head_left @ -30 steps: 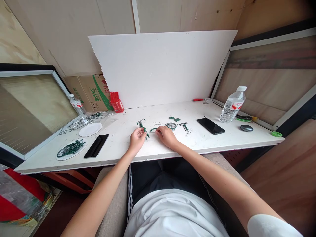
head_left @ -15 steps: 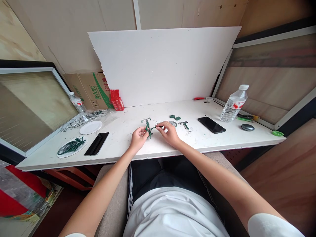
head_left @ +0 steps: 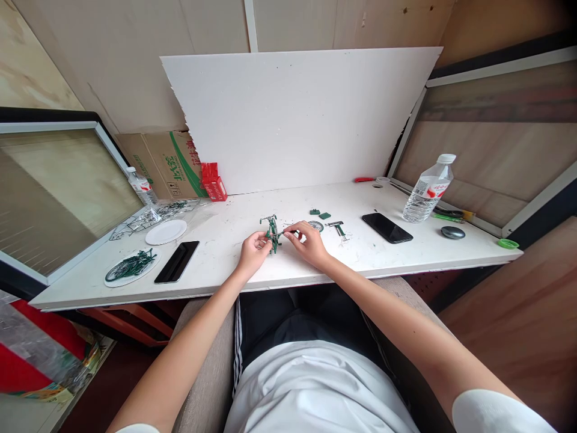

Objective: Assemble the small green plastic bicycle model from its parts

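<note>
A small green model bicycle [head_left: 273, 231] stands over the white table, held at its near left side by the fingertips of my left hand [head_left: 253, 249]. My right hand [head_left: 309, 243] pinches a slim dark tool [head_left: 291, 232], whose thin tip reaches left to the bicycle's middle. Whether the tip touches it, and what kind of tool it is, I cannot make out. Just beyond my right hand lie a loose spoked wheel [head_left: 317, 225], a green stand-like part [head_left: 337, 229] and two small green blocks [head_left: 325, 216].
To the left are a black phone [head_left: 177, 262], a plate of green parts [head_left: 109, 278], a white plate [head_left: 166, 233] and wire-like sprues [head_left: 135, 222]. On the right stand another phone [head_left: 387, 228], a water bottle [head_left: 428, 189] and a round grey object [head_left: 452, 233]. A white board [head_left: 297, 120] rises behind.
The bicycle has turned slightly in my left hand and shifted a little to the right, so more of a wheel shows. My right hand keeps the tool at almost the same spot.
</note>
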The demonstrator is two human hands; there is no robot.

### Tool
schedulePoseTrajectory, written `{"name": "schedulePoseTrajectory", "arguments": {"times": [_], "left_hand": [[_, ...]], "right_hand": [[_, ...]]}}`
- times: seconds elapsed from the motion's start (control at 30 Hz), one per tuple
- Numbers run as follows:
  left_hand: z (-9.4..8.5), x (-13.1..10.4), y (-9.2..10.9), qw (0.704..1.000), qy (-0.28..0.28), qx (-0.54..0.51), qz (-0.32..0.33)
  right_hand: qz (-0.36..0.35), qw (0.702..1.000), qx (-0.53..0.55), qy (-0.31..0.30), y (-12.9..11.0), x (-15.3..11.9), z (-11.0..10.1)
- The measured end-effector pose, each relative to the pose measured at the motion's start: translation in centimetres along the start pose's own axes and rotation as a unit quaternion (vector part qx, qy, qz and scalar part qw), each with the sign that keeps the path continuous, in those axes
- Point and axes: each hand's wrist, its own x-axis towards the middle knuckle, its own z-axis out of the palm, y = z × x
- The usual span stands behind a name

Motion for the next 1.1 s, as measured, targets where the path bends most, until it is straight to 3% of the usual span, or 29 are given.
{"name": "schedulePoseTrajectory", "arguments": {"times": [0.57, 1.1], "left_hand": [[0.1, -0.1, 0.1, 1.000, -0.011, 0.007, 0.002], [0.1, 0.1, -0.6, 1.000, -0.005, 0.007, 0.009]], "right_hand": [[-0.009, 1.000, -0.002, 0.009, 1.2, -0.2, 0.3], [-0.067, 0.997, -0.024, 0.004, 0.2, -0.2, 0.0]]}}
